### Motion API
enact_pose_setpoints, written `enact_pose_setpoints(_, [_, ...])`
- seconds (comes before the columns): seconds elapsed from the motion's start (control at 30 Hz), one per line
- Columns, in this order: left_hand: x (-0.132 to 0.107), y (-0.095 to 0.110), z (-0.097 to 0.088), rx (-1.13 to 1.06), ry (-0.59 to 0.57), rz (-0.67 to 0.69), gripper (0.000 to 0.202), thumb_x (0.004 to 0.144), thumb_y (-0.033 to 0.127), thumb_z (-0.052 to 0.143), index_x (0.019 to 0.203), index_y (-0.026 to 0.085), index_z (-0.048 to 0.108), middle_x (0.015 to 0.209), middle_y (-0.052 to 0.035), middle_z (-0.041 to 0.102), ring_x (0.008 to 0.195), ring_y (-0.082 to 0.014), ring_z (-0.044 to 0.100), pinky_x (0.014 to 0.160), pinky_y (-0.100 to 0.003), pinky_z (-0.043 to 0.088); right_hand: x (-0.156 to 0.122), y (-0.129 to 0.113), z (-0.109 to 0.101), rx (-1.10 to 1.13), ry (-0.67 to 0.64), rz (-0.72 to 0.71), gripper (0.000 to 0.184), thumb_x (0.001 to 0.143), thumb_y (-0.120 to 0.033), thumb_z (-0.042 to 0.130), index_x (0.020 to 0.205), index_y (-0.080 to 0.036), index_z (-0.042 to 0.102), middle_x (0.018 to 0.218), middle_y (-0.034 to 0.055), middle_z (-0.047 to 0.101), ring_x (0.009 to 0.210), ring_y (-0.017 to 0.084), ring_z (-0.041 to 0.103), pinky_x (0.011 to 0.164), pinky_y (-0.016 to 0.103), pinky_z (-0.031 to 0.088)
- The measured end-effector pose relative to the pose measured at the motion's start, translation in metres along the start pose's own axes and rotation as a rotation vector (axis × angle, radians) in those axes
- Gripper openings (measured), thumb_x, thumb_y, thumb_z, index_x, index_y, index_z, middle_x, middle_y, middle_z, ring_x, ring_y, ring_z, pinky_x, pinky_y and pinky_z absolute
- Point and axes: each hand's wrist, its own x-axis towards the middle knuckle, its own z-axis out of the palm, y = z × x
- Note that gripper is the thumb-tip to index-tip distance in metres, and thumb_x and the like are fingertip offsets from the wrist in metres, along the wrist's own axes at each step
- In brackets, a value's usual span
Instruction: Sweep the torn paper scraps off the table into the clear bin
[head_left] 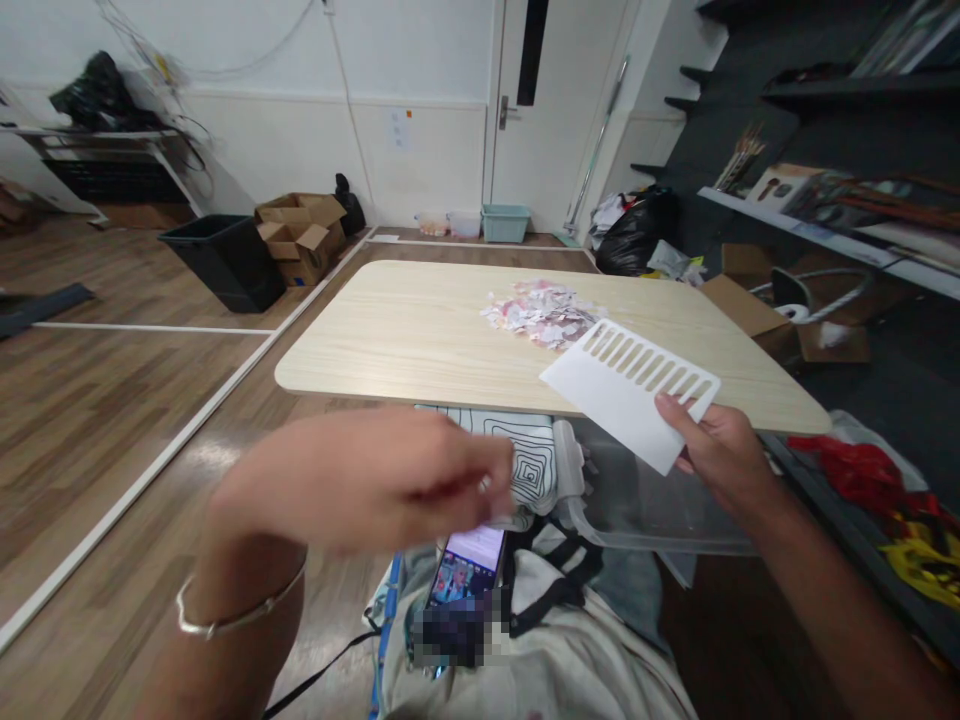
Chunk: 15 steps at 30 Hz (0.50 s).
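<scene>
My right hand (716, 445) grips a white plastic scraper (622, 400) by its right end, thumb on top. A row of long slots runs along the scraper's far edge, and it is tilted above the table's near edge. My left hand (375, 480), smeared by motion, hovers over my lap with its fingers curled together. Whatever may be between those fingertips is too blurred to make out. On the pale wooden table (390, 330) lies a heap of small white and pinkish paper pieces (544, 312), just beyond the scraper.
A lit phone (469, 570) rests on my lap. Under the table's near edge are a patterned cloth (532, 465) and a clear plastic bin (652, 510). A black trash bin (225, 262) and cardboard boxes (304, 235) stand left; shelves (825, 235) line the right.
</scene>
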Motion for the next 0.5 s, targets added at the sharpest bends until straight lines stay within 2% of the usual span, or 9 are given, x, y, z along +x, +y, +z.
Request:
enact_pose_setpoints(0.03, [0.013, -0.008, -0.009, 0.018, -0.009, -0.052, 0.040, 0.102, 0.057, 0.086, 0.076, 0.031, 0.072, 0.064, -0.0012, 0.061, 0.058, -0.0198, 0.055, 0.054, -0.035, 0.044, 0.000, -0.001, 0.001, 0.000, -0.002, -0.003, 0.073, 0.072, -0.091, 0.102, 0.065, -0.026, 0.068, 0.052, 0.0015, 0.061, 0.042, 0.017, 0.053, 0.036, 0.029, 0.039])
enact_pose_setpoints(0.1, [0.036, -0.029, -0.028, 0.059, 0.145, -0.161, 0.057, 0.103, 0.060, 0.083, 0.065, 0.028, 0.056, 0.060, 0.0010, 0.049, 0.055, -0.0159, 0.042, 0.053, -0.033, 0.034, -0.001, -0.004, 0.002, 0.008, 0.002, -0.009, 0.075, 0.071, -0.093, 0.102, 0.065, -0.026, 0.068, 0.051, 0.0015, 0.060, 0.041, 0.017, 0.052, 0.035, 0.029, 0.037])
enact_pose_setpoints(0.17, [0.051, -0.055, -0.043, 0.074, 0.319, -0.230, 0.067, 0.107, 0.064, 0.078, 0.062, 0.028, 0.043, 0.057, 0.0034, 0.038, 0.052, -0.0133, 0.031, 0.052, -0.033, 0.025, -0.002, -0.007, 0.003, 0.029, 0.026, -0.013, 0.076, 0.069, -0.094, 0.102, 0.067, -0.027, 0.068, 0.052, 0.0013, 0.060, 0.042, 0.017, 0.053, 0.035, 0.029, 0.038])
enact_pose_setpoints(0.23, [0.057, -0.082, -0.051, 0.118, 0.413, -0.263, 0.070, 0.111, 0.065, 0.071, 0.061, 0.028, 0.037, 0.055, 0.0043, 0.033, 0.051, -0.0124, 0.027, 0.053, -0.033, 0.022, -0.001, -0.009, 0.003, 0.051, 0.064, -0.012, 0.077, 0.067, -0.097, 0.101, 0.069, -0.027, 0.068, 0.054, 0.0015, 0.062, 0.044, 0.018, 0.055, 0.036, 0.030, 0.041])
enact_pose_setpoints(0.33, [0.062, -0.118, -0.056, 0.235, 0.508, -0.273, 0.073, 0.113, 0.062, 0.065, 0.058, 0.029, 0.030, 0.051, 0.0037, 0.030, 0.049, -0.0132, 0.030, 0.055, -0.035, 0.023, 0.005, -0.008, 0.001, 0.045, 0.091, -0.043, 0.078, 0.069, -0.099, 0.099, 0.071, -0.027, 0.068, 0.055, 0.0013, 0.062, 0.044, 0.018, 0.055, 0.036, 0.030, 0.043])
enact_pose_setpoints(0.4, [0.066, -0.139, -0.058, 0.316, 0.607, -0.286, 0.073, 0.116, 0.060, 0.060, 0.056, 0.029, 0.031, 0.050, 0.0022, 0.033, 0.051, -0.0151, 0.033, 0.058, -0.036, 0.026, 0.011, -0.006, -0.001, 0.023, 0.094, -0.090, 0.076, 0.075, -0.098, 0.096, 0.070, -0.028, 0.066, 0.053, 0.0004, 0.060, 0.043, 0.017, 0.053, 0.036, 0.030, 0.040])
enact_pose_setpoints(0.47, [0.070, -0.157, -0.059, 0.418, 0.670, -0.291, 0.065, 0.118, 0.055, 0.051, 0.059, 0.030, 0.037, 0.055, -0.0018, 0.044, 0.058, -0.0198, 0.044, 0.064, -0.036, 0.036, 0.015, -0.004, -0.003, 0.003, 0.104, -0.126, 0.074, 0.079, -0.095, 0.096, 0.070, -0.028, 0.065, 0.052, 0.0003, 0.060, 0.043, 0.017, 0.052, 0.036, 0.030, 0.038])
enact_pose_setpoints(0.5, [0.072, -0.164, -0.059, 0.488, 0.672, -0.290, 0.058, 0.117, 0.051, 0.050, 0.064, 0.030, 0.043, 0.063, -0.0051, 0.054, 0.067, -0.0233, 0.054, 0.070, -0.037, 0.043, 0.016, -0.003, -0.003, -0.007, 0.105, -0.136, 0.074, 0.080, -0.094, 0.096, 0.069, -0.028, 0.065, 0.052, 0.0006, 0.060, 0.043, 0.017, 0.052, 0.036, 0.030, 0.038])
